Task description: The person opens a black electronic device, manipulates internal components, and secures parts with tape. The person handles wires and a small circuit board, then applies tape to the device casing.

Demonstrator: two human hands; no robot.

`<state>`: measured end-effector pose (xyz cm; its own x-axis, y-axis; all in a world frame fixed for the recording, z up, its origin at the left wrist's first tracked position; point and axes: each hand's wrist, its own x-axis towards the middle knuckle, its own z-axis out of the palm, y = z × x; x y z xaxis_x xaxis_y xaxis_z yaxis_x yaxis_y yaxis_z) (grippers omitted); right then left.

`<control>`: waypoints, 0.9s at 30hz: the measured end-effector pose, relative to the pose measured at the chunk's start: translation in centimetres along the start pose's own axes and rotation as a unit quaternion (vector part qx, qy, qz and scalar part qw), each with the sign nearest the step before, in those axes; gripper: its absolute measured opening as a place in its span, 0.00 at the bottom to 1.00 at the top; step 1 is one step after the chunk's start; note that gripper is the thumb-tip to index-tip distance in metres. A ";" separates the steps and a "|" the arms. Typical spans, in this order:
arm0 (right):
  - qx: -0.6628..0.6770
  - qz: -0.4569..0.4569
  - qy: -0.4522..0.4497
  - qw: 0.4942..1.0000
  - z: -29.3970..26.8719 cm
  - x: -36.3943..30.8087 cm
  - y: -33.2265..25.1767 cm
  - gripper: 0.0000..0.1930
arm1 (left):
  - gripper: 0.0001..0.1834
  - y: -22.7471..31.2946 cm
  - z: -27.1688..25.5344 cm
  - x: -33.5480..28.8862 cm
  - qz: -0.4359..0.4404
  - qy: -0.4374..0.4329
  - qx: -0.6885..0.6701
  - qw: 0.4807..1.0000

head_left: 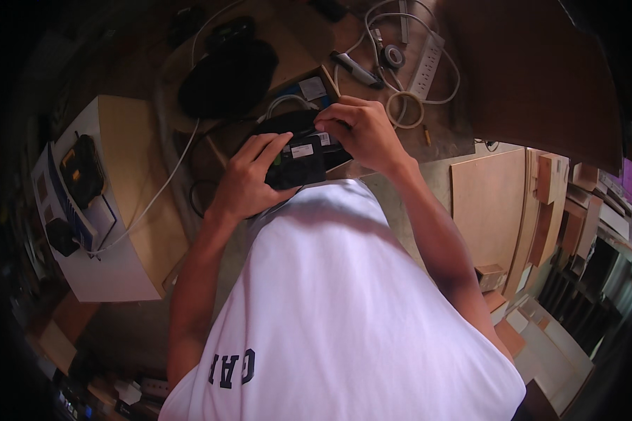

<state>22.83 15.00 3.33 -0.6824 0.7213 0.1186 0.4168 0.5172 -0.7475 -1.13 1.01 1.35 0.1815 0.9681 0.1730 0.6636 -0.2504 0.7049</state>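
Note:
A black box-shaped device (pixel 307 168) with a small white label is held close to my body. My left hand (pixel 244 177) grips it from the left, thumb along its near edge and fingers over its far left part. At the device's far right corner, the fingertips of my right hand (pixel 367 133) are pinched together. What they hold is dark and too small to name. Just beyond, partly hidden by my hands, lies an open box (pixel 328 81) with a white cable (pixel 288 98) and packets in it.
On the brown table lie a power strip (pixel 426 68) with a white cord, a roll of black tape (pixel 393 56), a box cutter (pixel 359 70) and a tape ring (pixel 420 112). A dark rounded object (pixel 228 77) sits far left. Left stands a wooden box (pixel 130 189) with a black-yellow device (pixel 82 170).

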 end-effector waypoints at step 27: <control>-0.216 -0.140 -0.052 0.965 -1.7 1.8 -1.8 0.05 | 0.49 0.2 -0.9 0.2 -0.028 0.034 -0.065 0.997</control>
<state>21.84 16.18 6.05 -0.8520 0.4868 0.1928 0.4036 0.8452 -0.3505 -1.56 1.18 2.16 0.0937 0.9803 0.1738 0.5702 -0.1960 0.7978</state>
